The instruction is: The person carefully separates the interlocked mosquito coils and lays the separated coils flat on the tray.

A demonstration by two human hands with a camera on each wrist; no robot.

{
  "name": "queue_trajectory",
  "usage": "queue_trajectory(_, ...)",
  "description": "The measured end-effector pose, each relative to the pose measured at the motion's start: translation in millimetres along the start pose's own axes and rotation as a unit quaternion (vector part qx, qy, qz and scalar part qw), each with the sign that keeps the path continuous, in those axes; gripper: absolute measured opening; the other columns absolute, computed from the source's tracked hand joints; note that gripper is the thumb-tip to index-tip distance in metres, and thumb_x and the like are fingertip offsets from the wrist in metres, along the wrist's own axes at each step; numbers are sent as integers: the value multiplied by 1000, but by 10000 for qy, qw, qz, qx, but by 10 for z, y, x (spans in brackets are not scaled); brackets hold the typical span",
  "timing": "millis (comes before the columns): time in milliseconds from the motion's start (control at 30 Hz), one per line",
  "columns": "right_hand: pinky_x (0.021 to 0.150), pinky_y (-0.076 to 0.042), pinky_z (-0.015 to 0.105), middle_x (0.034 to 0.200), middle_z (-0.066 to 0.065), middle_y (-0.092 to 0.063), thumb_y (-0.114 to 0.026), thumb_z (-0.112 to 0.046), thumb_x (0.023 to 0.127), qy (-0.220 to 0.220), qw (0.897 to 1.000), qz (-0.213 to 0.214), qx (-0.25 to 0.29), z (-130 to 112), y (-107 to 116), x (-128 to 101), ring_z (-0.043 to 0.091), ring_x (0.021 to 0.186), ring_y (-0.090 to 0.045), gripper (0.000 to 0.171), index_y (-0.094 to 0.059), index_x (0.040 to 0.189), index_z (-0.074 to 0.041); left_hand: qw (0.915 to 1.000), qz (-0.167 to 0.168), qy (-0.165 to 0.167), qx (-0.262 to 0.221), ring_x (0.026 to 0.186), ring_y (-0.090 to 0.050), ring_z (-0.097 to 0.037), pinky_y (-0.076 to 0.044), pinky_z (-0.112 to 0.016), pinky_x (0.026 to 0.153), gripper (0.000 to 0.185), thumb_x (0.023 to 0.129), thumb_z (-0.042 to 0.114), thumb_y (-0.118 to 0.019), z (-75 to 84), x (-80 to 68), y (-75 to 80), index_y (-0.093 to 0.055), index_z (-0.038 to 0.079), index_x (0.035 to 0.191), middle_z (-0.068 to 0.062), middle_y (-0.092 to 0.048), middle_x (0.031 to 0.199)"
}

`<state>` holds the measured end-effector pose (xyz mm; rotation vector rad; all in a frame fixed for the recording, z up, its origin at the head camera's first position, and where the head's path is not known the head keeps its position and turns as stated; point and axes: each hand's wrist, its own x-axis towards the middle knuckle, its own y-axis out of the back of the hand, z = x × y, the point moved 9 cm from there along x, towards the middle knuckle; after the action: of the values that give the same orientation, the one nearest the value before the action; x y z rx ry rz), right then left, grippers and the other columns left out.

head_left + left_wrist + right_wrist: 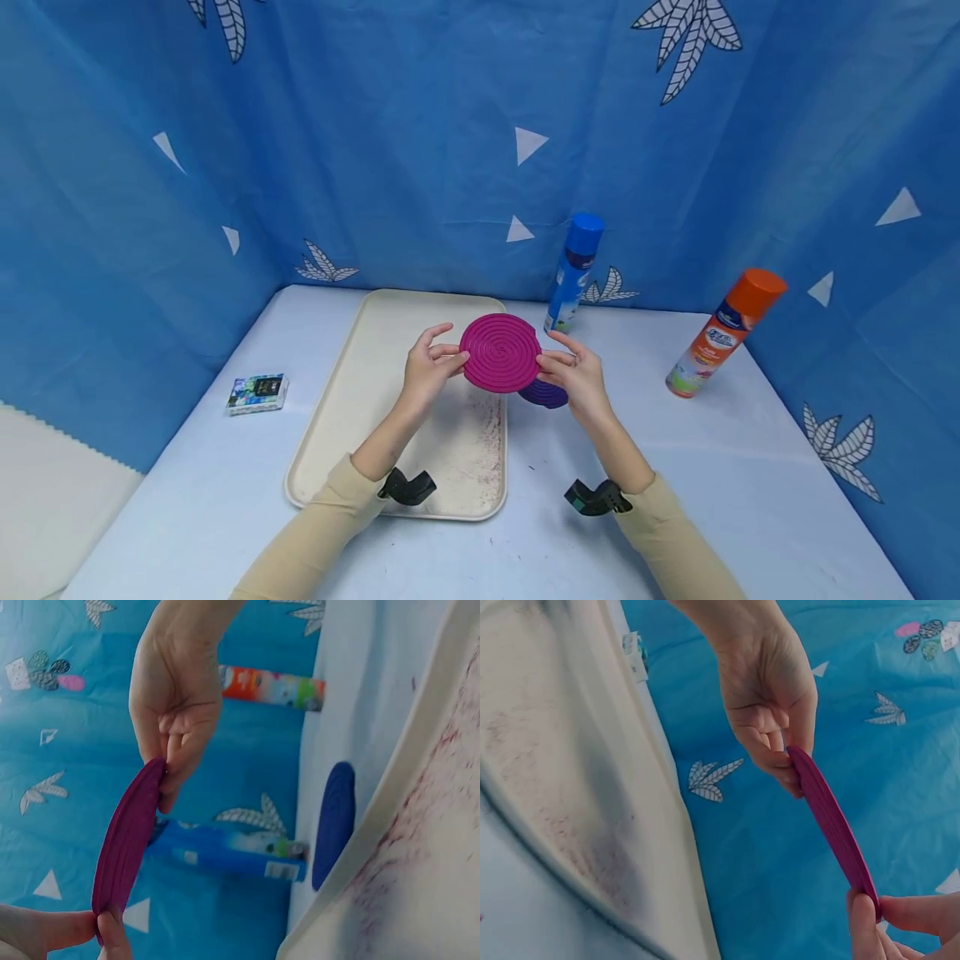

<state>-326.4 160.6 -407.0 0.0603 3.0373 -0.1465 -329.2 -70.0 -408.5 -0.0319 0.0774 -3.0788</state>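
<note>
A magenta mosquito coil with a spiral pattern is held up above the right edge of the tray, its flat face towards the head camera. My left hand pinches its left edge between thumb and fingers. At the opposite edge my right hand pinches it the same way. From the side, in the left wrist view, the magenta coil looks thin and slightly bowed. Behind it a dark purple coil lies on the table beside the tray, partly covered by the raised coil and my right hand.
The cream tray bears reddish crumbs along its right side. A blue spray can stands at the back, and an orange-capped spray can stands at the right. A small patterned box lies left of the tray. Blue curtain surrounds the table.
</note>
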Motion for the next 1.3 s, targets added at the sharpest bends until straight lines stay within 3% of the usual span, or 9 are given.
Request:
queue_trajectory(367, 64, -59, 22, 75, -10, -68, -63, 4, 87, 626, 9975, 275, 173, -205, -312, 126, 3, 68, -67, 59, -42, 141, -7, 9972, 568, -475, 55, 74, -66, 2, -57, -16, 71, 52, 86, 3, -67, 196, 117, 314, -48, 8, 134, -23, -68, 108)
queue_trajectory(633, 61, -58, 21, 77, -8, -67, -64, 5, 86, 370, 9981, 493, 70, -134, -321, 170, 4, 67, -67, 61, -41, 141, -10, 9870, 790, -1231, 668, 90, -68, -25, -55, -13, 70, 40, 86, 6, -69, 290, 73, 337, -58, 7, 124, -19, -71, 106)
queue_trajectory(800, 62, -58, 21, 80, -5, -69, -64, 5, 86, 529, 9972, 524, -46, -161, -323, 171, 3, 67, -68, 57, -45, 138, -9, 9834, 716, -1530, 662, 87, -67, -27, -54, -12, 67, 39, 85, 4, -69, 341, 59, 335, -59, 4, 123, -22, -70, 104)
queue_trajectory(900, 62, -58, 21, 82, -5, -70, -64, 6, 85, 754, 9955, 570, 25, -201, -312, 152, 3, 68, -68, 56, -47, 136, -8, 9885, 558, -1365, 342, 77, -68, -14, -58, -19, 69, 42, 84, 1, -69, 333, 60, 332, -58, 1, 124, -24, -70, 98)
queue_trajectory(1033, 63, -58, 20, 77, -11, -71, -64, 6, 85, 896, 9941, 559, 248, -233, -293, 130, 2, 69, -68, 56, -48, 137, -9, 9969, 240, -453, -589, 68, -66, -1, -59, -21, 71, 46, 86, 0, -66, 131, 148, 310, -52, 2, 129, -4, -70, 81)
queue_trajectory(1100, 65, -58, 20, 76, -13, -71, -64, 6, 85, 826, 9944, 524, 407, -226, -295, 138, 2, 70, -68, 56, -48, 137, -10, 9937, 102, 83, -1110, 68, -65, -1, -57, -16, 70, 46, 89, 0, -63, 8, 202, 300, -48, 4, 133, 8, -67, 75)
queue_trajectory(1167, 65, -59, 21, 76, -12, -71, -64, 5, 86, 679, 9948, 482, 581, -204, -303, 157, 3, 70, -69, 55, -48, 137, -9, 9880, 42, 436, -1482, 68, -65, -1, -56, -14, 70, 47, 91, 1, -60, -42, 223, 294, -46, 5, 135, 8, -67, 74)
queue_trajectory(1233, 66, -59, 21, 76, -11, -71, -63, 5, 86, 489, 9950, 425, 764, -178, -318, 178, 3, 70, -70, 55, -47, 137, -8, 9834, 44, 542, -1731, 69, -64, -1, -56, -13, 70, 47, 92, 1, -59, -48, 237, 295, -45, 5, 136, 7, -67, 75)
queue_trajectory(1300, 65, -59, 21, 75, -11, -71, -63, 6, 86, 306, 9946, 403, 904, -152, -333, 190, 3, 70, -70, 56, -46, 138, -7, 9845, 143, 406, -1699, 68, -64, -1, -56, -13, 70, 47, 91, 0, -60, -15, 238, 318, -45, 5, 135, 9, -67, 73)
